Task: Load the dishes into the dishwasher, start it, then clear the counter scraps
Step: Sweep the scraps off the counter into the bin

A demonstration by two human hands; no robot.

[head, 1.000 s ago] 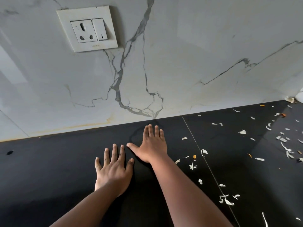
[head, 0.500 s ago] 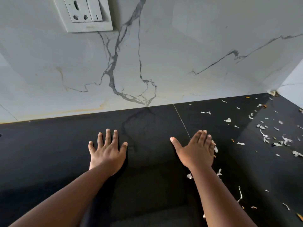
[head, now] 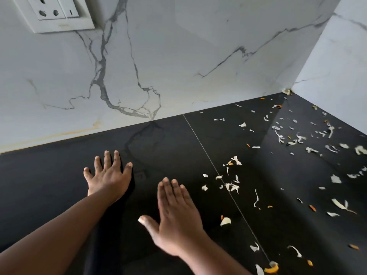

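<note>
A black counter meets a veined marble wall, with a socket at the upper left. The left hand lies flat on the counter, fingers spread and holding nothing. The right hand has straight fingers close together, empty, perhaps just above the surface. Scraps lie to the right of its fingers, near but apart, and scatter toward the corner.

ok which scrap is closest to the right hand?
The pale chip with an orange fleck beside it, lying alone on the black counter just right of the right hand. The other scraps lie farther right or farther back, toward the corner.
</note>
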